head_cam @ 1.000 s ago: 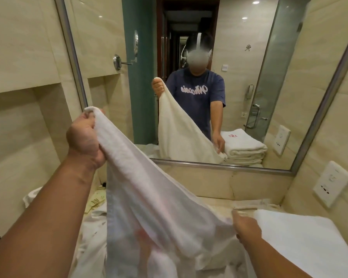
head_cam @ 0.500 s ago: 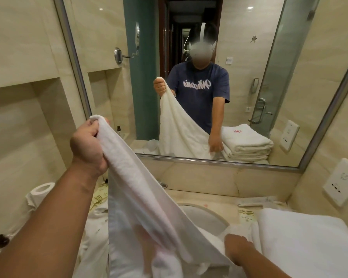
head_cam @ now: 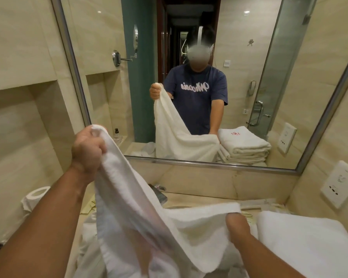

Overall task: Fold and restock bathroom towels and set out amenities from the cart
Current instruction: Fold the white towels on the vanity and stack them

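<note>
A white towel [head_cam: 133, 201] hangs spread between my two hands above the vanity counter. My left hand [head_cam: 87, 149] grips one corner, raised high at the left. My right hand [head_cam: 237, 227] holds the lower edge near the counter, its fingers tucked behind the cloth. A stack of folded white towels [head_cam: 309, 243] lies on the counter at the right, close to my right hand. The mirror [head_cam: 189, 77] shows the same scene from the front, with a person in a dark blue shirt.
A toilet paper roll [head_cam: 36, 194] sits at the left wall. Crumpled white linen [head_cam: 88, 247] lies under the hanging towel. Small packets [head_cam: 267, 203] and a dark item [head_cam: 160, 192] lie on the beige counter [head_cam: 209, 197]. A wall socket [head_cam: 339, 186] is on the right wall.
My right hand has risen and now pulls the towel's lower edge out to the right. My left hand has sunk a little. The towel is spread wider than before.
</note>
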